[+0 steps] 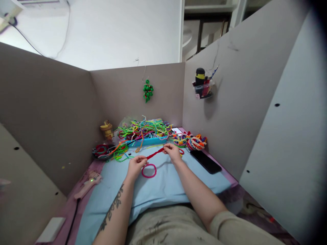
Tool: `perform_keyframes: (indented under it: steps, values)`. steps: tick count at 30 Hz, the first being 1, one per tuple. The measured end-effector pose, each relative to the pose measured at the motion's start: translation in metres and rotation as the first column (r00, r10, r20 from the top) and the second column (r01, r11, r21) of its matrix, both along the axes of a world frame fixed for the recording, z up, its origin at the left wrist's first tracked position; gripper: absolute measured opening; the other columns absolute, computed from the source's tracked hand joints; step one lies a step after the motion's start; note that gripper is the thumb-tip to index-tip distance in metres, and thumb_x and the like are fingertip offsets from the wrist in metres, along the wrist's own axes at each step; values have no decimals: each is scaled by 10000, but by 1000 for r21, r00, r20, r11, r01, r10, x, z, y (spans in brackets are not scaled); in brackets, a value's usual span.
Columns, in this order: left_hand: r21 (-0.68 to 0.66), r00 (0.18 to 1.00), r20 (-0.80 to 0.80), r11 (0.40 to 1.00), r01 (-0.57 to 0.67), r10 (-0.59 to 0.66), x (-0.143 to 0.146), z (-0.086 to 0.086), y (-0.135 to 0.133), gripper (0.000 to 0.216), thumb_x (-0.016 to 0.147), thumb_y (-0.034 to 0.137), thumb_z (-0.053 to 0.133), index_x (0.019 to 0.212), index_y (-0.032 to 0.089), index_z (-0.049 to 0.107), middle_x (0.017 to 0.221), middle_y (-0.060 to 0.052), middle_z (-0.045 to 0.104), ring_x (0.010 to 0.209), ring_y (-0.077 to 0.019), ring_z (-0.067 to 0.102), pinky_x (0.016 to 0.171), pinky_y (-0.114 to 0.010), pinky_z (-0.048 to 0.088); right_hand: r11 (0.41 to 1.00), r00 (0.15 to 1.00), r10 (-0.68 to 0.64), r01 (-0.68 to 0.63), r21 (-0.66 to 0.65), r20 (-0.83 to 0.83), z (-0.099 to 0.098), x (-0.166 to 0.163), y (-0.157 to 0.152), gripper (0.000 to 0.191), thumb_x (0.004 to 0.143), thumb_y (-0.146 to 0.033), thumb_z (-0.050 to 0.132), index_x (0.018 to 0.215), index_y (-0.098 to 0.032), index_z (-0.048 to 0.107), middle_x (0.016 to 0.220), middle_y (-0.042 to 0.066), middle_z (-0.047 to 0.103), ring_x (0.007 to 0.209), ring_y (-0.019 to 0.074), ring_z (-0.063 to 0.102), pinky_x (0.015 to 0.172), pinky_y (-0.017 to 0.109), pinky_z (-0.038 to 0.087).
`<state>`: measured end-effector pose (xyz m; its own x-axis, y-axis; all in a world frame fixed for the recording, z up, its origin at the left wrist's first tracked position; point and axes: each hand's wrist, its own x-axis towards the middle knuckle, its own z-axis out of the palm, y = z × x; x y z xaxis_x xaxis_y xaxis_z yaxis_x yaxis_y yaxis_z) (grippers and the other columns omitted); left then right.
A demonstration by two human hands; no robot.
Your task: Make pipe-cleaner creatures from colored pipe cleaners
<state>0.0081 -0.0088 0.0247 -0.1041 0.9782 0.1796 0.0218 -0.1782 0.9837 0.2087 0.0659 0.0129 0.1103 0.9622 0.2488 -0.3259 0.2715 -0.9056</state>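
Observation:
A red pipe cleaner (155, 154), which looks twisted along its length, is stretched between my two hands above the blue cloth (163, 183). My left hand (137, 165) pinches its lower left end. At the upper right end, the fingers of my right hand (173, 152) are closed on it. Just below the strand, beside my left hand, a pink-red ring (149, 170) of the same fuzzy kind lies on the cloth. Part of another red loop (181, 151) shows behind my right hand.
A blue tray (150, 141) heaped with colourful pipe cleaners (145, 129) stands at the back. Woven colourful pieces (196, 143) and a black phone (205, 161) lie right; a pink glue gun (88, 185) lies left. Grey panels (138, 98) enclose the table. A plastic cup (203, 89) hangs right.

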Motion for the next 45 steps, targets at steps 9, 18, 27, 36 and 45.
perform_keyframes:
  steps: [9, 18, 27, 36, 45]
  values:
    - [-9, 956, 291, 999, -43, 43, -11, 1, 6, 359, 519, 263, 732, 817, 151, 564, 539, 50, 571, 455, -78, 538, 477, -186, 412, 995, 996, 71, -74, 61, 51, 11, -1, -9, 150, 529, -268, 676, 615, -158, 624, 493, -23, 570, 474, 103, 497, 490, 230, 399]
    - [1, 895, 424, 988, -152, 137, -26, 5, 10, 553, 558, 364, 748, 1052, 198, 564, 764, 5, 640, 541, -62, 565, 528, -177, 437, 995, 992, 101, -102, -8, -81, -4, -34, -15, 211, 572, -313, 697, 699, -157, 632, 561, -11, 597, 528, 116, 541, 546, 248, 440]
    - [78, 975, 223, 997, -16, -2, 2, -7, 11, 653, 610, 419, 729, 1183, 202, 502, 1267, -151, 506, 1100, -225, 532, 843, -301, 457, 991, 969, 46, -75, -114, -244, -11, -50, -17, 309, 515, -353, 755, 720, -162, 625, 628, 4, 620, 587, 141, 589, 607, 290, 491]
    - [93, 909, 413, 996, 12, -50, 2, -7, 10, 406, 742, 541, 549, 942, 189, 571, 1087, -108, 617, 1059, -215, 550, 848, -328, 445, 955, 953, 296, -296, 1, 71, -8, -71, -42, 190, 621, -326, 700, 734, -184, 645, 588, 4, 634, 558, 145, 586, 581, 273, 471]
    - [-13, 817, 558, 983, 182, -144, -9, 7, 0, 322, 741, 479, 591, 802, 202, 437, 481, 108, 238, 335, -23, 188, 323, -135, 115, 889, 848, 366, -440, 126, 383, -14, -70, -51, 237, 716, -367, 622, 873, -192, 651, 869, 34, 656, 787, 157, 592, 682, 260, 455]
